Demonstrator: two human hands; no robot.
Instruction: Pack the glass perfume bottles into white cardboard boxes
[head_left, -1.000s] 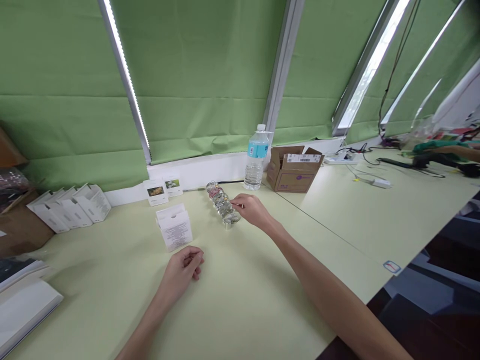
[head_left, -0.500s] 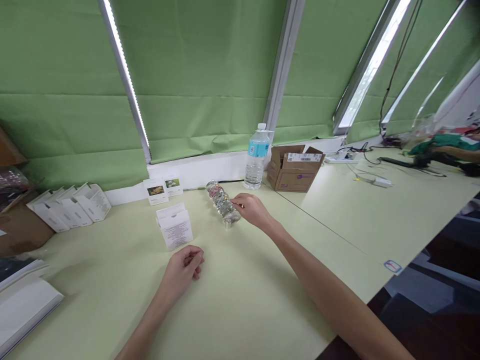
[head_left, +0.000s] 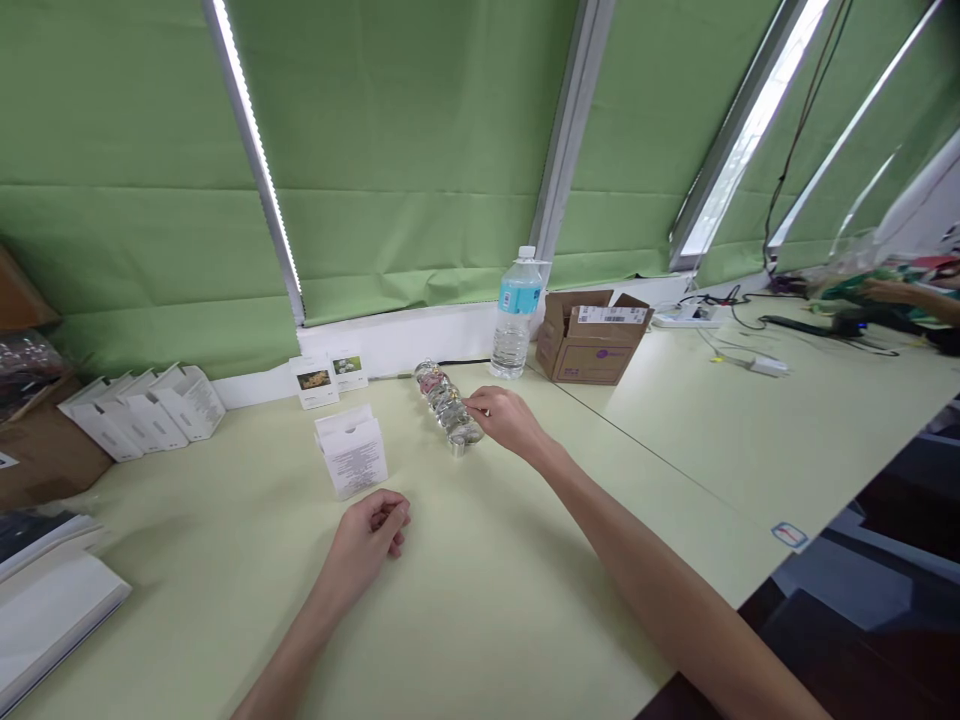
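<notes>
My right hand (head_left: 506, 418) is closed in a pinch at the right side of a row of shiny, clear-wrapped items (head_left: 448, 405) lying on the table. What its fingertips grip is too small to make out. Nearer to me, my left hand (head_left: 371, 532) rests on the table with its fingers curled together; whether anything is inside is hidden. Just beyond it stands a small white box (head_left: 352, 455) with printed text on its front. Two white cards with pictures, one orange (head_left: 315, 382) and one green (head_left: 348, 371), stand behind that box.
A large water bottle (head_left: 516, 315) and an open cardboard box (head_left: 591, 338) stand at the back. Several white boxes (head_left: 146, 412) lean at the left, near a brown carton (head_left: 52, 440) and a white stack (head_left: 56, 620). Cables and another person's arm (head_left: 911, 294) are at the far right.
The view has shifted very slightly. Both of my hands keep their places and shapes. At the far right, the other person's arm has moved.
</notes>
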